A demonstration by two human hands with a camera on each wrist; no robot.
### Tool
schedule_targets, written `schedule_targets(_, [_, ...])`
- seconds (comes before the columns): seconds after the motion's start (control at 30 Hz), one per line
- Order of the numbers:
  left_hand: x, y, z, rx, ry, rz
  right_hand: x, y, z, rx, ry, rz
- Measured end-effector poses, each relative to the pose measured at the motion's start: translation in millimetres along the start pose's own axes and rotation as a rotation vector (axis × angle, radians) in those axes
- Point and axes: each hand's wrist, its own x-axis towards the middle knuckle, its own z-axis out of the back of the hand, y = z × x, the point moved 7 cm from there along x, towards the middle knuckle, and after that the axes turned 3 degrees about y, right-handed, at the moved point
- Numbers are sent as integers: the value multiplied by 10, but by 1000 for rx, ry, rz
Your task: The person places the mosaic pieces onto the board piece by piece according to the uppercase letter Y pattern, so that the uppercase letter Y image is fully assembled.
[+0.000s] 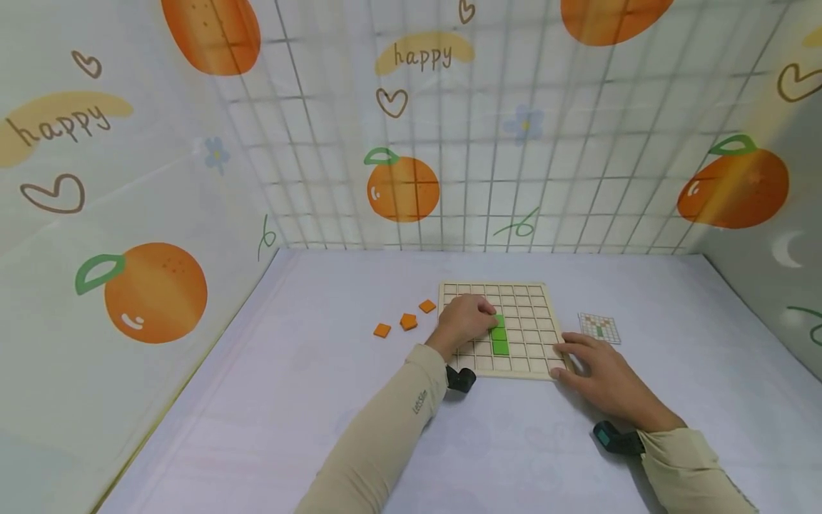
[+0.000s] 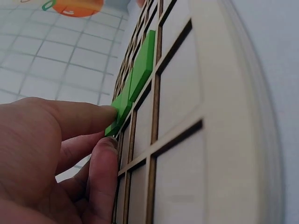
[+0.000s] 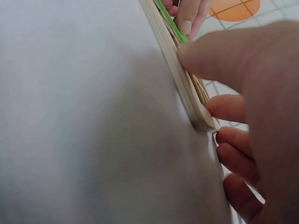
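A pale wooden grid board (image 1: 529, 310) lies on the table, with a short column of green square tiles (image 1: 500, 348) in its cells. At the far end of that column, my left hand (image 1: 464, 318) pinches a green tile between thumb and forefinger; the left wrist view shows the fingertips (image 2: 110, 114) at the tile's edge. My right hand (image 1: 604, 371) rests at the board's near right corner. Its thumb (image 3: 205, 56) touches the wooden frame and the forefinger lies close beside it. The left hand covers some cells on the board's left side.
Three orange tiles (image 1: 408, 322) lie left of the board, one of them a pentagon. To the right of the board is a small card (image 1: 600, 328) printed with a coloured grid pattern. A patterned curtain (image 1: 462, 178) hangs behind the table.
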Motion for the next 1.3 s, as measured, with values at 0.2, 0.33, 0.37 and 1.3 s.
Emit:
schedule_targets(0.2, [-15, 32, 0, -28, 3, 15, 0, -3, -9, -2, 17, -12])
schedule_targets(0.33, [4, 25, 9, -22, 1, 4, 6, -8, -1, -6, 15, -10])
schedule_targets(0.37, [8, 22, 10, -17, 3, 1, 8, -9, 0, -5, 15, -11])
schedule_targets(1.3, [-462, 236, 397, -700, -195, -106, 6, -10, -8, -3, 33, -22])
